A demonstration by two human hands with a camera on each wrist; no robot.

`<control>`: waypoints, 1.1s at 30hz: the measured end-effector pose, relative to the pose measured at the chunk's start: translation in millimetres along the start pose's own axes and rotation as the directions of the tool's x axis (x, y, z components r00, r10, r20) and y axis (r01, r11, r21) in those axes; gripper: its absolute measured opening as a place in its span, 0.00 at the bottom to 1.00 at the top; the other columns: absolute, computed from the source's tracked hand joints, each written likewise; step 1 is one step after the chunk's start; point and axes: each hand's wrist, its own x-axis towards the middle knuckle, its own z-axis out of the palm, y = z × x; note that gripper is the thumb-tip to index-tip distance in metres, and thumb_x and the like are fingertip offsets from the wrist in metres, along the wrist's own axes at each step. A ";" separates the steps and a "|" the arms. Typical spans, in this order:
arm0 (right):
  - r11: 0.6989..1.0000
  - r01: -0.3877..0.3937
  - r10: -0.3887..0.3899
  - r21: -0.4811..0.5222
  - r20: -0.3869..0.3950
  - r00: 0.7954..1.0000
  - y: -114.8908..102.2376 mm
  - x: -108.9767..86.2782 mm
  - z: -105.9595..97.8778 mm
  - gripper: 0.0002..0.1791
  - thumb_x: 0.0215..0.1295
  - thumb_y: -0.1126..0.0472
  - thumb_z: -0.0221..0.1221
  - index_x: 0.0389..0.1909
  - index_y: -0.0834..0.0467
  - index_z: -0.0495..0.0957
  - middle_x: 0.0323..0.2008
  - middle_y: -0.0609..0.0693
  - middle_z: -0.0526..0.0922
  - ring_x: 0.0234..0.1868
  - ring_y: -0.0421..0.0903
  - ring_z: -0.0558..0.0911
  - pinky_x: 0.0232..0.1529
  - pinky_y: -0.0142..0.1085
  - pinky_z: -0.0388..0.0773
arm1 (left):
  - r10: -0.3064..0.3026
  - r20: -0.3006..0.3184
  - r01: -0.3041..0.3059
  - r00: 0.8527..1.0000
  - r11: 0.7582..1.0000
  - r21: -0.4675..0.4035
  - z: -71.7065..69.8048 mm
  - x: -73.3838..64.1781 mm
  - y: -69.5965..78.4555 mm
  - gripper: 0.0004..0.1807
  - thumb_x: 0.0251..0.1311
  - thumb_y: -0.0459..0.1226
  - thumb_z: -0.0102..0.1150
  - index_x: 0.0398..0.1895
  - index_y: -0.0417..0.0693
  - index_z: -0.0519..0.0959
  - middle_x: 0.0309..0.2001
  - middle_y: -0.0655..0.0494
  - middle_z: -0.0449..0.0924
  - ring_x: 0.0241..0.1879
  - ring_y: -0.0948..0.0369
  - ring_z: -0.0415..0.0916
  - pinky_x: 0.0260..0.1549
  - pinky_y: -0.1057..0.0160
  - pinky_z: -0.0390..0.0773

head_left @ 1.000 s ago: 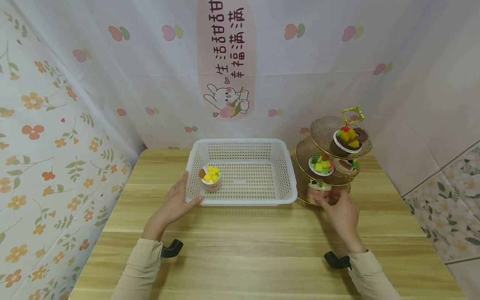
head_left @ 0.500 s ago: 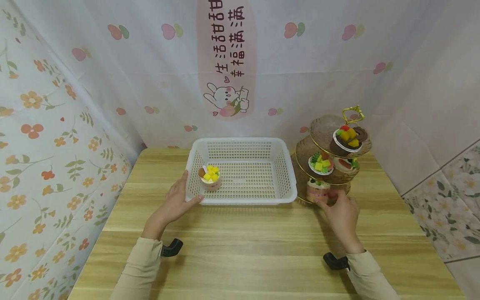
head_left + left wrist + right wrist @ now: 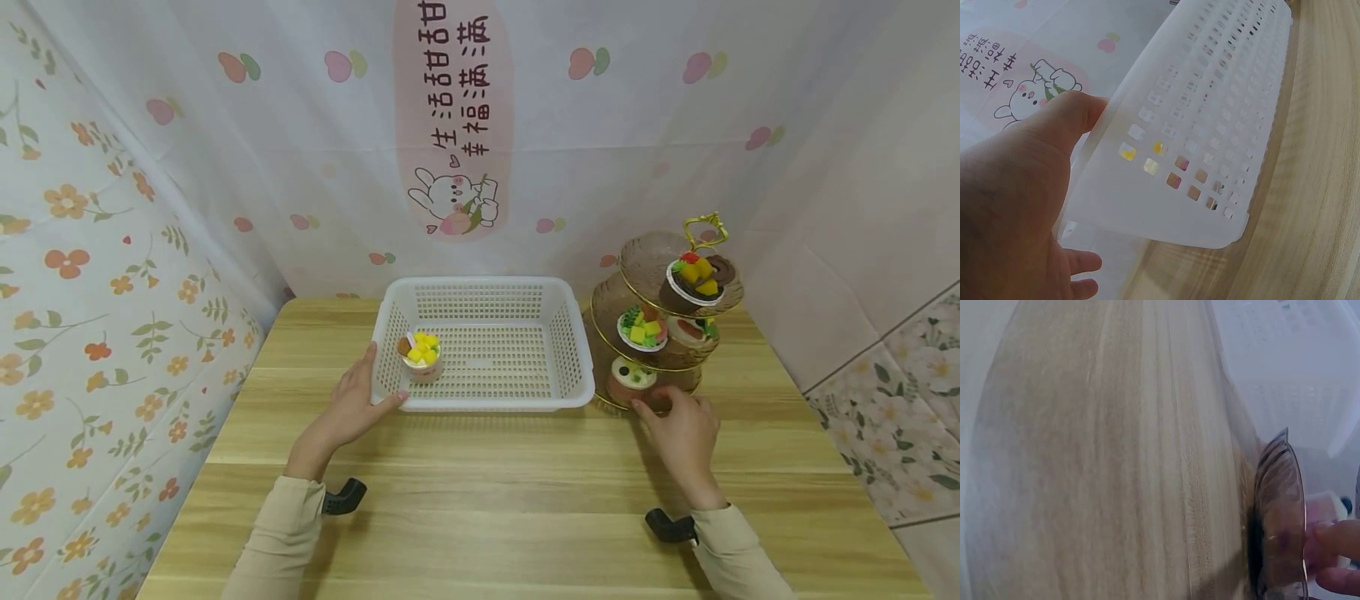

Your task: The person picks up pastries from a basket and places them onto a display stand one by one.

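In the head view my left hand [image 3: 348, 408] grips the corner of a white plastic basket [image 3: 480, 404], its thumb [image 3: 1079, 112] over the rim and the other fingers outside. Inside the basket, at its left, stands a cup dessert [image 3: 422, 358] with yellow cubes on top. My right hand [image 3: 682, 429] is at the bottom tier of a three-tier cake stand [image 3: 678, 358]. Its thumb and index finger are on a pinkish cup dessert [image 3: 630, 382] with a cream top and dark dots. Through the clear plate edge, the right wrist view shows fingers [image 3: 1341, 537] against that pink cup.
On the stand's top tier sits a dark cup dessert [image 3: 693, 281]. The middle tier carries a yellow-cubed cup [image 3: 642, 329] and another cup [image 3: 690, 331]. A gold handle [image 3: 705, 229] rises above. Behind the wooden table [image 3: 487, 500] hangs a printed curtain [image 3: 300, 125].
On the bottom tier the pinkish cup has tipped so that its cream top faces me more. My right hand has shifted slightly lower. The left hand and basket stay put.
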 end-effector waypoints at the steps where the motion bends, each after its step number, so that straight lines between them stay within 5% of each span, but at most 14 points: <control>1: 1.000 0.003 -0.003 0.001 -0.001 1.000 0.0 -0.2 0.2 0.17 0.50 0.55 0.75 0.34 0.63 0.84 0.32 0.62 0.87 0.38 0.65 0.75 0.39 0.57 0.62 | 0.001 -0.001 -0.001 1.000 1.000 0.000 -0.1 -0.2 0.0 0.59 0.63 0.63 0.54 0.80 0.46 0.29 0.80 0.37 0.39 0.78 0.35 0.38 0.71 0.29 0.41; 14: 0.997 0.068 -0.067 0.030 -0.022 0.998 -19.7 -2.6 -8.6 0.14 0.53 0.57 0.73 0.34 0.63 0.85 0.33 0.61 0.88 0.36 0.64 0.78 0.40 0.56 0.65 | 0.005 -0.009 -0.004 1.000 1.000 0.012 0.2 -0.9 0.5 0.60 0.63 0.63 0.55 0.80 0.44 0.30 0.79 0.35 0.41 0.77 0.34 0.40 0.71 0.29 0.43; 22: 0.978 0.150 -0.168 0.143 0.127 0.978 -72.0 3.9 -32.4 0.14 0.58 0.53 0.70 0.38 0.59 0.85 0.32 0.54 0.90 0.33 0.53 0.86 0.34 0.44 0.79 | 0.008 -0.009 -0.008 1.000 1.000 0.006 -0.6 -0.7 1.3 0.59 0.63 0.63 0.54 0.80 0.44 0.30 0.79 0.35 0.41 0.77 0.34 0.40 0.70 0.29 0.43; 28: 0.933 0.156 -0.265 0.325 0.322 0.909 -115.6 25.4 -37.7 0.16 0.60 0.54 0.69 0.46 0.56 0.83 0.39 0.52 0.89 0.40 0.50 0.87 0.40 0.37 0.81 | 0.008 -0.007 -0.008 1.000 1.000 0.008 -0.1 0.1 1.1 0.59 0.63 0.63 0.54 0.80 0.43 0.30 0.79 0.34 0.41 0.77 0.34 0.39 0.71 0.29 0.42; 33: 0.862 0.180 -0.406 0.475 0.431 0.806 -149.0 53.5 -20.6 0.22 0.63 0.52 0.67 0.57 0.53 0.79 0.46 0.52 0.87 0.46 0.49 0.85 0.49 0.47 0.81 | 0.005 -0.007 -0.005 1.000 1.000 0.007 -0.1 -0.2 -0.3 0.59 0.63 0.63 0.53 0.80 0.45 0.30 0.79 0.34 0.41 0.77 0.34 0.39 0.71 0.29 0.42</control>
